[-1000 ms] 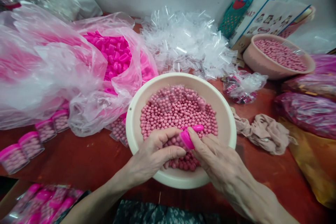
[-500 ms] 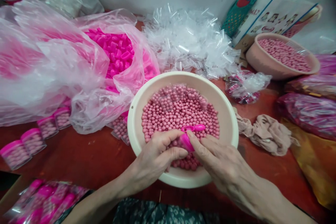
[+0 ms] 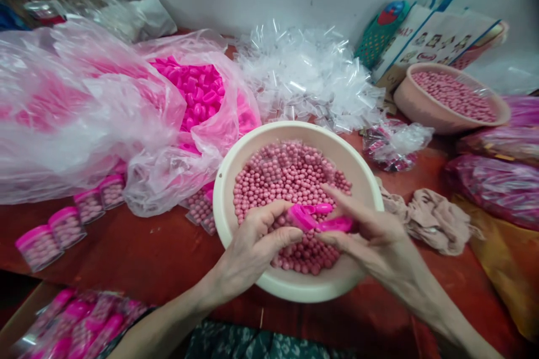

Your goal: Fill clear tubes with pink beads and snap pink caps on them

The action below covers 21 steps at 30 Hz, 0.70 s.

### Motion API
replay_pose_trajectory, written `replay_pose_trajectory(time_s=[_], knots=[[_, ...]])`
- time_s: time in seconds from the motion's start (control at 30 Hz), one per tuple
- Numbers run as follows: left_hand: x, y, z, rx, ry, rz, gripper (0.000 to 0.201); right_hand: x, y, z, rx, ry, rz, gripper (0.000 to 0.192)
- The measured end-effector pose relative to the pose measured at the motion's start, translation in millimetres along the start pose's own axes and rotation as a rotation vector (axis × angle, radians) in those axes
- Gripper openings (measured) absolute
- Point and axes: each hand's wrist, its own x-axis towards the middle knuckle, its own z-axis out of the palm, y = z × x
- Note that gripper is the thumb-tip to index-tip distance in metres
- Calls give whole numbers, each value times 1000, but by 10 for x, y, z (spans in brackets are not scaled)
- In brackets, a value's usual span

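Over a cream basin (image 3: 222, 190) of pink beads (image 3: 290, 179), both of my hands work on a small bright pink flip-top cap (image 3: 303, 217). My left hand (image 3: 259, 241) pinches its left side between thumb and fingers. On the right, the cap's lid (image 3: 336, 225) is swung out and lies between the thumb and fingers of my right hand (image 3: 370, 230). A narrow pink tab (image 3: 322, 208) points right from the cap. Whether a clear container hangs beneath the cap is hidden by my fingers. Clear empty-looking containers (image 3: 278, 165) lie on the beads.
Left stands a plastic bag (image 3: 147, 174) of loose pink caps (image 3: 197, 90). Behind the basin is a heap of clear containers (image 3: 311, 78). Filled jars (image 3: 65, 227) line the left table edge. A second bead basin (image 3: 402, 95), a crumpled cloth (image 3: 438, 221) and wrapped bundles (image 3: 492, 185) are right.
The cap's lid has swung out to the right, and my right hand has shifted right with its fingers spread wider. My left hand keeps its pinch. The camera view has moved slightly.
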Motion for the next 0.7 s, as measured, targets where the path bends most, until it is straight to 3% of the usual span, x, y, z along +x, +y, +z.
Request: replay_pose_trajectory(time_s=[0.1, 0.17, 0.3, 0.4, 0.7], knots=[[3, -2, -2, -10, -14, -2, 10, 57, -36, 11, 41, 185, 24, 32], [0, -1, 5, -6, -2, 5, 14, 86, -77, 81, -35, 139, -93, 13], [-15, 2, 26, 29, 90, 60, 42, 72, -123, 250, -333, -42, -233, 32], [-25, -18, 30, 60, 94, 104, 46, 45, -104, 313, -530, -67, -275, 48], [-54, -80, 11, -14, 96, 127, 25, 178, -252, 408, -918, 67, -443, 20]])
